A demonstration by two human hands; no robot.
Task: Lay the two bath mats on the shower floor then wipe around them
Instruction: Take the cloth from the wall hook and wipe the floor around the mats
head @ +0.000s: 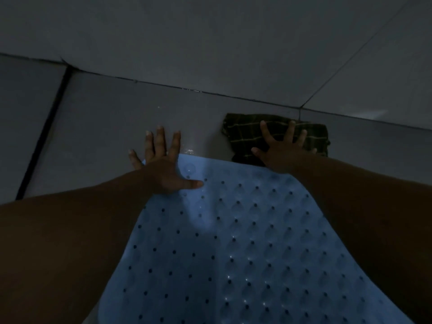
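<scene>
Near the far wall, the left hand (163, 169) is pressing fingers-apart on the blue mat (233, 242)'s far-left corner, while the right hand (280, 150) is spreading flat on the checked cloth (245, 129). Wet floor (105, 136) risks the mat sliding.

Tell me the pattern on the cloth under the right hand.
Dark cloth with pale yellow-green check lines, seen in the head view.
</scene>
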